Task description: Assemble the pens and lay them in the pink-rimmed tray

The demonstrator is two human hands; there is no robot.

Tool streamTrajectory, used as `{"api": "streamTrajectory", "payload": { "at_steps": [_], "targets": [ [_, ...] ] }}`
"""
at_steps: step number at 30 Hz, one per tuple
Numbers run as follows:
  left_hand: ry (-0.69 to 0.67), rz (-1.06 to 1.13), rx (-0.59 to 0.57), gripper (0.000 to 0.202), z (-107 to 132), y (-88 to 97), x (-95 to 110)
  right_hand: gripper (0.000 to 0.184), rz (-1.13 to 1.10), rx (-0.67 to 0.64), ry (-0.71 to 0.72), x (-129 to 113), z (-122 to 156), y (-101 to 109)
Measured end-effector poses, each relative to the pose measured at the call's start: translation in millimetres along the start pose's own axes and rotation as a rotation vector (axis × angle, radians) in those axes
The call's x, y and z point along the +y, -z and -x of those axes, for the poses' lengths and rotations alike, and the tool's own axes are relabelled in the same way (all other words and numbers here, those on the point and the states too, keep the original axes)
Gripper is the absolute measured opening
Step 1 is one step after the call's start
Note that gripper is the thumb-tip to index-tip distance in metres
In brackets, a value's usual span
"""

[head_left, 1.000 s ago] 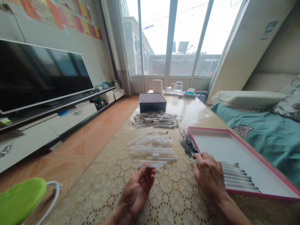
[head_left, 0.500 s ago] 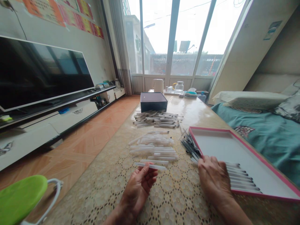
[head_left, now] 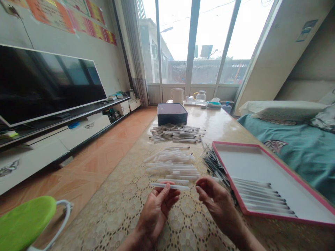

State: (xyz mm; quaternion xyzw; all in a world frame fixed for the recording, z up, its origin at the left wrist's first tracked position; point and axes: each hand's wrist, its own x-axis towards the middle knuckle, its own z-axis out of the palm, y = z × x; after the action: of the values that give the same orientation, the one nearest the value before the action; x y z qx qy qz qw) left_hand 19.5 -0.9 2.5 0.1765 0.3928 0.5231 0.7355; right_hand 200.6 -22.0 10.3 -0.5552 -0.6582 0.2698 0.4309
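My left hand (head_left: 159,205) is closed on a white, translucent pen barrel (head_left: 180,187), pinching it between thumb and fingers and holding it level over the table. My right hand (head_left: 216,197) is just right of the barrel's end, thumb and fingertips pressed together. A small dark bit shows at its fingertips, too small to name. Beyond the left hand lie loose white pen barrels (head_left: 172,168) in rows. Thin dark pen refills (head_left: 213,162) are heaped along the left edge of a shallow pink-rimmed box lid (head_left: 235,157). Several dark-tipped pens (head_left: 263,197) lie side by side in the lid.
Farther back, a pile of dark-ended pens (head_left: 178,134) lies before a dark blue box (head_left: 172,118). A kettle (head_left: 177,96) and glass jug (head_left: 201,96) stand at the table's far end. A green stool (head_left: 28,218) is at left, a teal-covered seat (head_left: 285,136) at right.
My right hand has moved left from the refill heap and the lid's edge to beside the barrel's right end. My left hand keeps its hold on the barrel, shifted slightly right.
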Motion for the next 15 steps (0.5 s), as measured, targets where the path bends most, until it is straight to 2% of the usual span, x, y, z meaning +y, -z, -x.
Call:
{"api": "streamTrajectory", "payload": {
  "at_steps": [3, 9, 15],
  "targets": [
    [-0.003, -0.004, -0.007, 0.009, -1, 0.8, -1, 0.012, -0.13, 0.011, -0.003, -6, 4, -9],
    [0.002, -0.021, -0.022, 0.009, -1, 1.9, -2, 0.009, -0.147, -0.011, 0.005, -6, 5, -12],
    [0.003, -0.044, -0.067, 0.01, -1, 2.2, -2, 0.014, -0.299, -0.029, -0.036, -4, 6, -16]
  ]
}}
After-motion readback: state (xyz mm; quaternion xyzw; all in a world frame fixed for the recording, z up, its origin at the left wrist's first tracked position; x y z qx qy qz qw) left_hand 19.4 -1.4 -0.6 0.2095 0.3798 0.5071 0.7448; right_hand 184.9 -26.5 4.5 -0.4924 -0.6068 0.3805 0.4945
